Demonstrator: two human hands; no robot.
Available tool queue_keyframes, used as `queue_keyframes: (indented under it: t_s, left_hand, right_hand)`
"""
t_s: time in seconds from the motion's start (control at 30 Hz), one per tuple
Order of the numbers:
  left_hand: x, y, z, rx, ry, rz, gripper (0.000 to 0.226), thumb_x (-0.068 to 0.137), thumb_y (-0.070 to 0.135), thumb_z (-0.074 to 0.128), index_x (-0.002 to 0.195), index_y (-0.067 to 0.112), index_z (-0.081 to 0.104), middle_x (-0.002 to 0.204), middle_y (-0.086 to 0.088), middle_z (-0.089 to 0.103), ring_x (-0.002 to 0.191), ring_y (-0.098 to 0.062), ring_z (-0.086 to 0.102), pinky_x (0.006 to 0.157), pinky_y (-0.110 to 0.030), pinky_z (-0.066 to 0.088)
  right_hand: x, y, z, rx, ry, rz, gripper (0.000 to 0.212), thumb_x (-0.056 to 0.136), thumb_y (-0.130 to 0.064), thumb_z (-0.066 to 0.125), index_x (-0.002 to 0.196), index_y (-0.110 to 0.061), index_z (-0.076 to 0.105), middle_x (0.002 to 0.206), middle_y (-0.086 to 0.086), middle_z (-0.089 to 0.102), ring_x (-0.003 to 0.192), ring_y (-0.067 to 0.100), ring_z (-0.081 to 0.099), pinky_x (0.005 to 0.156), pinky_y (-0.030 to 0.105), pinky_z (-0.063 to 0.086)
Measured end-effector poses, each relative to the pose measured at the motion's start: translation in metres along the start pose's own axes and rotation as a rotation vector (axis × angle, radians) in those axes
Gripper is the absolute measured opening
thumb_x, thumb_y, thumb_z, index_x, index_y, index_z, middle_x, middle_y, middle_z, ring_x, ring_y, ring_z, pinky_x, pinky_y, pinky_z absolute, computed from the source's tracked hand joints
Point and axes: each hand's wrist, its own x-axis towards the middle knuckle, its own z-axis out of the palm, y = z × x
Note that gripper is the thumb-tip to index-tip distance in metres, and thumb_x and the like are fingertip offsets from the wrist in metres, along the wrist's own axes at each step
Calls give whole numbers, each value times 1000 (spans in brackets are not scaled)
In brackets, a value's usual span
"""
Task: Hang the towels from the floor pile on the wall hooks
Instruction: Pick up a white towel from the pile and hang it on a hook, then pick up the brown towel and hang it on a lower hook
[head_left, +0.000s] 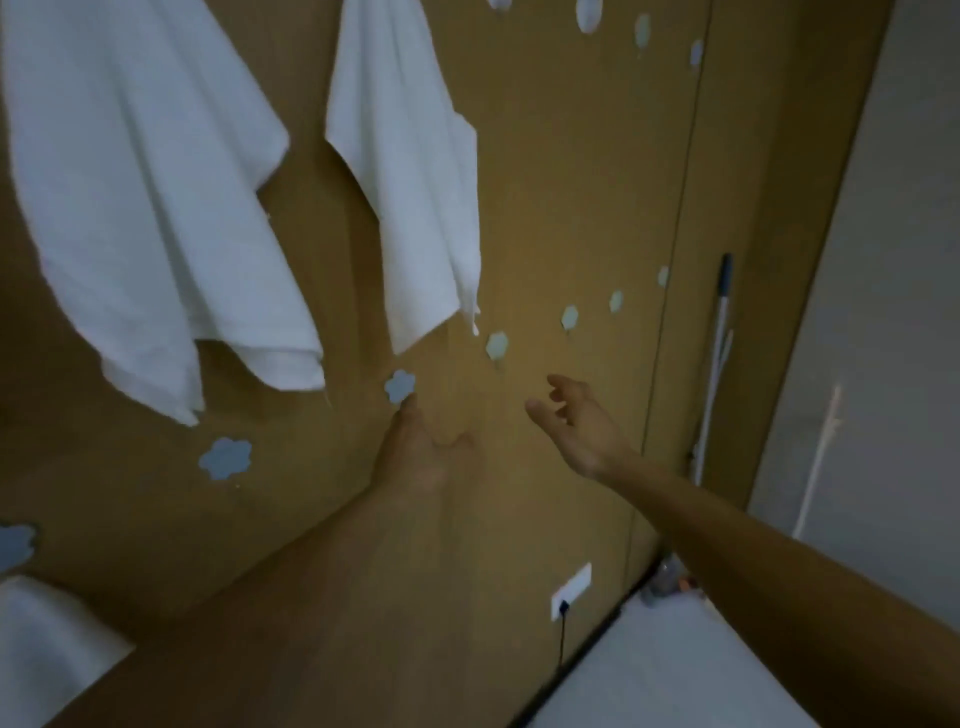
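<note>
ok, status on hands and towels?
Left hand open, fingertip at a flower hook. Right hand open, empty. Two towels hung. Nothing blocking.

Bearing surface: brown wall panel (571, 182), with a vertical seam right of the right hand's fingers (558, 387).
Hook row: pale blue flower-shaped hooks; one (400, 386) touches the left hand's fingertip (408, 402), the next (497, 345) sits above and between the two hands' fingers, others (570, 316) climb up and right of the right fingers.
Hooks left: one (225, 457) lies left of and below the left fingers.
Hung items: large white towel (140, 197) up and left of the left fingers; smaller white towel (410, 171) directly above them.
Fittings: white wall socket (570, 592) well below both hands, black cord plugged in.
</note>
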Motion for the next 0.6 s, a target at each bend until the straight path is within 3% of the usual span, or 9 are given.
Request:
queue_keyframes:
  t_s: [0.1,0.23,0.3,0.37,0.6]
  left_hand:
    - [-49,-24,27,131,-353,-1,92,73,54,68,146,13,27,142,-5,43,126,-23,47,100,-26,38]
    - [-125,-24,63,208,-784,131,93,62,57,60,142,15,37,138,-8,49,120,-23,52,102,-37,44]
    - [-168,-19,86,247,-942,216,95,64,52,57,148,18,28,150,-7,36,130,-23,44,106,-36,40]
    - [-205,-9,110,307,-1040,273,94,69,49,60,149,15,24,155,-8,27,133,-26,38,107,-38,38]
    - [-336,45,195,478,-1246,422,86,81,48,62,149,15,21,149,-11,31,129,-31,38,101,-40,42]
  right_hand:
    - [-84,24,6,-106,-117,147,70,92,-64,39,146,-19,35,145,6,37,125,25,48,105,42,40]
    - [-211,60,-6,-321,-261,354,64,92,-62,43,138,-17,46,144,9,38,131,29,40,106,37,34]
    - [-272,78,-25,-410,-337,485,64,92,-62,45,138,-18,48,146,11,37,134,31,36,110,40,33]
    - [-330,93,-49,-465,-375,640,63,90,-62,47,138,-21,49,146,10,37,131,32,37,110,44,34]
    - [-509,126,-137,-473,-317,1010,47,92,-54,53,129,-26,56,134,9,45,120,29,48,101,40,42]
